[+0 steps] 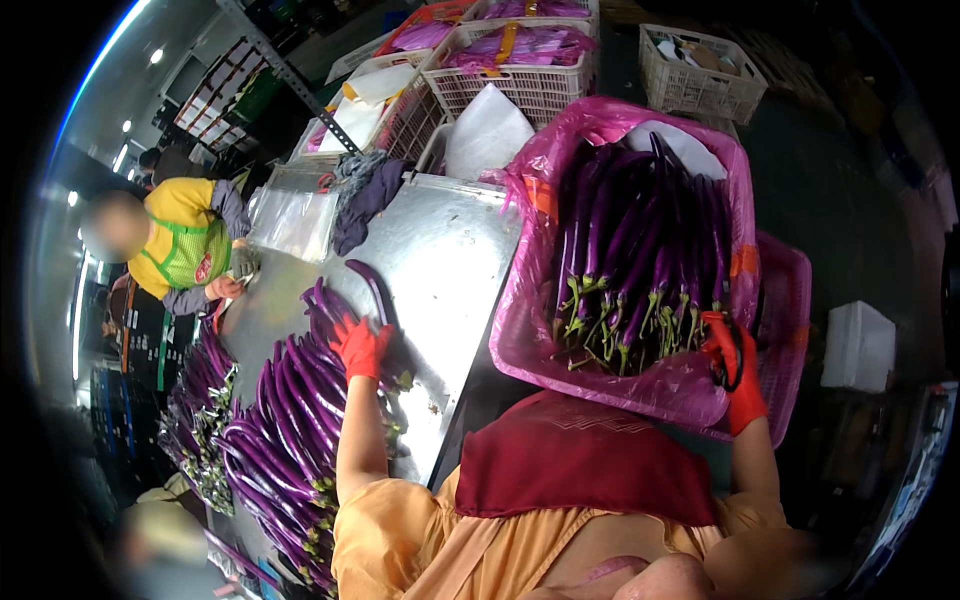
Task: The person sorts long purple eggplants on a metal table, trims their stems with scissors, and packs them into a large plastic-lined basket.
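My left hand (360, 346), in a red rubber glove, reaches over the metal table with its fingers spread on long purple eggplants (322, 304). One curved eggplant (373, 289) lies just beyond its fingertips. A large pile of eggplants (289, 420) spreads beside that forearm, stems towards me. My right hand (733, 360), also red-gloved, holds black-handled scissors (739, 364) at the right side of a crate (517, 349) lined with pink plastic film. Rows of eggplants (622, 232) fill this crate, their green stems facing me. The scissors' blades are mostly hidden.
A co-worker (187, 240) in a green apron stands across the metal table (442, 240). Clear plastic bags (292, 221) and a dark cloth (367, 206) lie on it. Packed crates (510, 75) stand behind. A white box (859, 346) is at right; another person is at lower left.
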Action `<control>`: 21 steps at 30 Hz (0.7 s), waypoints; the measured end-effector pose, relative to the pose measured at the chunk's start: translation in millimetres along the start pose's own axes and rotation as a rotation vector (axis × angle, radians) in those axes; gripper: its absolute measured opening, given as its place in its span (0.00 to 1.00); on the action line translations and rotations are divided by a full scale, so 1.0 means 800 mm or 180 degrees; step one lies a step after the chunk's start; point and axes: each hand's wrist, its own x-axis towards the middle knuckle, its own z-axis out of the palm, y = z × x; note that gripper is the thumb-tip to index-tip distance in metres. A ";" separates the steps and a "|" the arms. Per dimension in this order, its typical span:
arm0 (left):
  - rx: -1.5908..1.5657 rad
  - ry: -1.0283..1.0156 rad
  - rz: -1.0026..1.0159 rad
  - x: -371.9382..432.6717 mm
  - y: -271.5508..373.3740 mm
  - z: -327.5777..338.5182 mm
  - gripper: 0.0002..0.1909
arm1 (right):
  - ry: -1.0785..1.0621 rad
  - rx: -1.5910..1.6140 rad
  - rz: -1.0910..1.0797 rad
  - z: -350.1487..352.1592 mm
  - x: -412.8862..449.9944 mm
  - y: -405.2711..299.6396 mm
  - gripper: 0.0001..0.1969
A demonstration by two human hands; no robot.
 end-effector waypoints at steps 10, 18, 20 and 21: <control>-0.3550 -0.0376 0.2508 -0.026 0.300 -0.046 0.19 | -0.0395 0.2677 -0.0283 -0.082 -0.007 0.093 0.20; -0.0052 0.0259 0.1624 -0.032 0.539 0.022 0.51 | 0.0260 0.1500 -0.0577 -0.068 -0.013 0.100 0.20; -0.0023 0.0161 0.1582 -0.028 0.547 0.017 0.51 | 0.0375 0.1342 -0.0651 -0.055 -0.026 0.075 0.19; -0.0009 0.0093 0.1505 -0.027 0.546 0.014 0.51 | 0.0346 0.1388 -0.0678 -0.048 -0.033 0.062 0.19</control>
